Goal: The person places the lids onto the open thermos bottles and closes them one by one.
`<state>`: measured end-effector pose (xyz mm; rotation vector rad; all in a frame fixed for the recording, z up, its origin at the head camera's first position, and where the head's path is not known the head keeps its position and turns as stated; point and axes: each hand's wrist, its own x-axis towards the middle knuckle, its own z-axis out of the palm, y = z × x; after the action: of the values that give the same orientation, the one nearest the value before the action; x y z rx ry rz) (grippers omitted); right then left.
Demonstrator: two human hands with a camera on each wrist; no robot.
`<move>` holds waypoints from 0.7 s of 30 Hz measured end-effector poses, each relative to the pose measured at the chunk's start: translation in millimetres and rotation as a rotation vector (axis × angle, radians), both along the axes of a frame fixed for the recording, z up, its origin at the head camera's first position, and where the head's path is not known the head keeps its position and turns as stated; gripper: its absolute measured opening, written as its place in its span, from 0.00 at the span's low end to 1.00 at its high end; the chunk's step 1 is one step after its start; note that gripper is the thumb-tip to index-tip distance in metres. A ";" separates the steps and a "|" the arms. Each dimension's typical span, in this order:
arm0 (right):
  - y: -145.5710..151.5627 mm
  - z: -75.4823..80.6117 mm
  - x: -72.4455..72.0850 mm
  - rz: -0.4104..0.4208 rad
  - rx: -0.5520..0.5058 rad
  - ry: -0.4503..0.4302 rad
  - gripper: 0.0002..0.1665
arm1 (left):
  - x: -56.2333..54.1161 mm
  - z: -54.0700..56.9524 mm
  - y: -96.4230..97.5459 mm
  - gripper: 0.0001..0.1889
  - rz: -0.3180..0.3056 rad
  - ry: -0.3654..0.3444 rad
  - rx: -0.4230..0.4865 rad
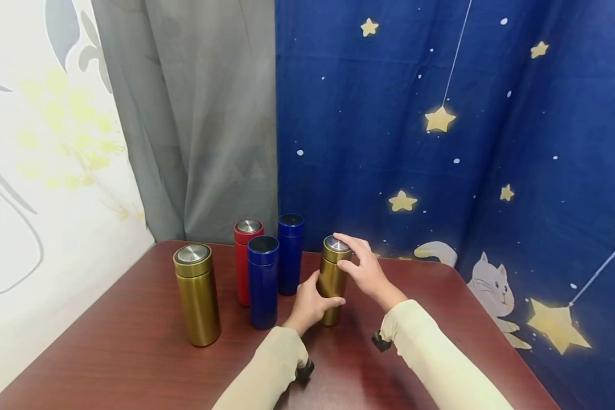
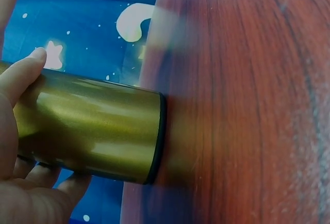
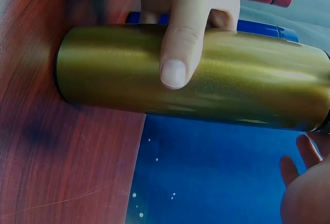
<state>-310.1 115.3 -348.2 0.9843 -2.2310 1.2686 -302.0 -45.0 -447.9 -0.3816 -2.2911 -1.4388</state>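
A gold thermos flask (image 1: pixel 331 277) with a silver-topped lid stands upright on the dark red table, right of the other flasks. My left hand (image 1: pixel 309 303) grips its body from the left, thumb across the near side; the left wrist view shows that hand (image 2: pixel 36 195) around the flask (image 2: pixel 98 126). On the lid is my right hand (image 1: pixel 367 272), fingers over the top and thumb at the side below the rim. In the right wrist view, the lid end is mostly cut off by the frame edge, near the right hand (image 3: pixel 309 193).
Left of my hands stand a second gold flask (image 1: pixel 198 302), a red flask (image 1: pixel 242 267), a near blue flask (image 1: pixel 263 287) and a far blue flask (image 1: pixel 290 256), all upright. A grey curtain (image 1: pixel 215 114) and a blue star-patterned curtain (image 1: pixel 359 142) hang behind the table (image 1: pixel 133 341).
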 end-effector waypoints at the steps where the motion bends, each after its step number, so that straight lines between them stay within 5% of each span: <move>1: 0.9 0.0 0.4 0.001 0.000 -0.004 0.34 | -0.2 -0.6 0.0 0.40 -0.003 0.003 -0.001; 21: 2.8 -2.6 -3.2 -0.103 0.038 0.108 0.32 | 2.9 2.2 0.8 0.41 0.006 -0.016 0.001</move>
<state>-313.3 118.1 -350.8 0.9171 -2.2003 1.1064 -299.0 -44.2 -445.7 -0.3635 -2.3020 -1.4445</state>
